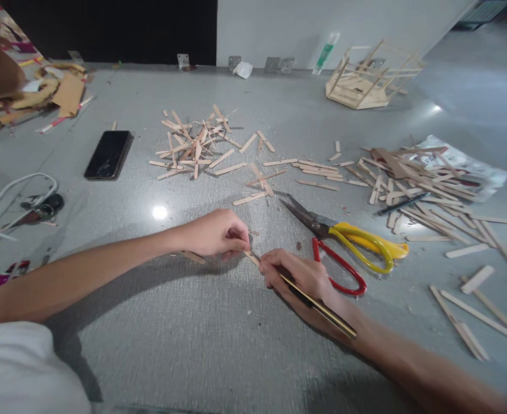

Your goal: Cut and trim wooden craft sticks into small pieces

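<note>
My left hand point(216, 233) is closed, thumb and fingers pinching a small wooden craft stick point(253, 259) near the middle of the table. My right hand point(296, 279) grips a slim black-and-gold pencil-shaped tool point(322, 307), its tip meeting the stick between my hands; the tip is too small to make out. Beside my right hand lie open scissors point(317, 224) with one yellow and one red handle, blades pointing to the upper left. Another craft stick point(193, 257) rests partly under my left wrist.
Craft sticks form a loose pile point(197, 144) ahead and a bigger heap point(430, 190) at right, with a dark pen point(402, 204) on it. A phone point(109, 155), cables point(41, 207), cardboard scraps point(68, 95) and a stick-built frame point(359, 89) stand or lie farther off.
</note>
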{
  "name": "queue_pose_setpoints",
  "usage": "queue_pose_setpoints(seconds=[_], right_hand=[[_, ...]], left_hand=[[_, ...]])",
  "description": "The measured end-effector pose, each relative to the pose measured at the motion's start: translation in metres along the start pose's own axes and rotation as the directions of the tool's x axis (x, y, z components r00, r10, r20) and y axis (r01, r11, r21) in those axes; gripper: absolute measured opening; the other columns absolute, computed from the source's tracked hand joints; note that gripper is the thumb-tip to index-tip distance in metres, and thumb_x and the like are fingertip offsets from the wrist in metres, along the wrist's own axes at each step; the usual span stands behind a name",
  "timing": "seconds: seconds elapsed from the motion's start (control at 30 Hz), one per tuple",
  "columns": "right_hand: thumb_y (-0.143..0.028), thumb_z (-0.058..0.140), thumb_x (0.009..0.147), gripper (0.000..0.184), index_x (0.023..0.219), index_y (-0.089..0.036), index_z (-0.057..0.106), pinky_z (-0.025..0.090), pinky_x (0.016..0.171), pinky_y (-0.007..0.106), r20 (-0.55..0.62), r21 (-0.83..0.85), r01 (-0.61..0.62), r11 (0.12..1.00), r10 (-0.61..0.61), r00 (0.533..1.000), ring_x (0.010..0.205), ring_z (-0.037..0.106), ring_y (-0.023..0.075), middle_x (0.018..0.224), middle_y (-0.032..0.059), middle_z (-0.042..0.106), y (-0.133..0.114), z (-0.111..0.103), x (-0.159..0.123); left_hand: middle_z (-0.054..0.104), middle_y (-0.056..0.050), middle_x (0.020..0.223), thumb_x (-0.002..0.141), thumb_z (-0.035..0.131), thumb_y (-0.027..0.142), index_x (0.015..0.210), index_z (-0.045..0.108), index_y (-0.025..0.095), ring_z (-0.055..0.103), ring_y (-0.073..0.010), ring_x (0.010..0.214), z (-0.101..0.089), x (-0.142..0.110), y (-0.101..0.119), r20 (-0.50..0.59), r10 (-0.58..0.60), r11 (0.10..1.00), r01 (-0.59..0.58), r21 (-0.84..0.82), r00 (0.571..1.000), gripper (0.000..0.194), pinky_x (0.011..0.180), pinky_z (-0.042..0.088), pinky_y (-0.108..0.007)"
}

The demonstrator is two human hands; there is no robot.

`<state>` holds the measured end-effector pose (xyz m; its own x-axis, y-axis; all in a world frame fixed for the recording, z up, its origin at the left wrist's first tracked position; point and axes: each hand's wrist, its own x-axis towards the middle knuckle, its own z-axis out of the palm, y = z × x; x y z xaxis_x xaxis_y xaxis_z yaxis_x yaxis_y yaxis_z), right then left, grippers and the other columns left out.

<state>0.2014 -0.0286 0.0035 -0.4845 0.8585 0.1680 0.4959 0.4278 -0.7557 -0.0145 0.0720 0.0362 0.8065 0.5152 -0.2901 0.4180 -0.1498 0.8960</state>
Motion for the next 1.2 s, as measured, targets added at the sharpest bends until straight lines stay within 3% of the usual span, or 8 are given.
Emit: queue_pose_setpoints(seconds=[0.47,0.77,1.2], right_hand=[[-0.029,0.044,0.102,0.021,0.085,-0.021,0.054,0.039,0.056,0.025,0.065,0.004,-0.077,0.997,0.077,0.995,0.054,0.049,0.0093,0.064,-0.0047,0.054,-0.001,-0.003,0.008],[-0.023,0.045,0.100,0.013,0.089,-0.022,0.052,0.047,0.062,0.023,-0.008,0.012,-0.009,1.000,0.009,1.000,0.068,0.062,0.0109,0.080,0.0008,0.064,0.005,0.001,-0.002],[-0.024,0.045,0.100,0.013,0.093,-0.020,0.055,0.044,0.057,0.023,-0.030,-0.021,-0.027,0.999,0.027,0.999,0.059,0.057,0.0098,0.071,-0.0020,0.060,0.001,0.001,0.000]], left_hand=[[0.066,-0.001,0.061,0.091,0.064,0.021,0.073,0.066,0.013,0.061,-0.0090,0.052,0.002,-0.002,-0.002,-0.026,0.028,0.998,-0.026,0.052,0.999,0.020,0.056,0.045,-0.020],[0.065,-0.001,0.061,0.091,0.063,0.023,0.072,0.064,0.013,0.059,-0.0084,0.049,0.001,-0.001,-0.002,-0.026,0.030,0.999,-0.030,0.035,0.999,0.022,0.052,0.044,-0.019],[0.065,-0.001,0.061,0.091,0.063,0.024,0.072,0.066,0.013,0.059,-0.0087,0.049,0.000,-0.001,-0.002,-0.011,0.034,0.999,-0.034,0.029,0.999,0.022,0.052,0.044,-0.019]])
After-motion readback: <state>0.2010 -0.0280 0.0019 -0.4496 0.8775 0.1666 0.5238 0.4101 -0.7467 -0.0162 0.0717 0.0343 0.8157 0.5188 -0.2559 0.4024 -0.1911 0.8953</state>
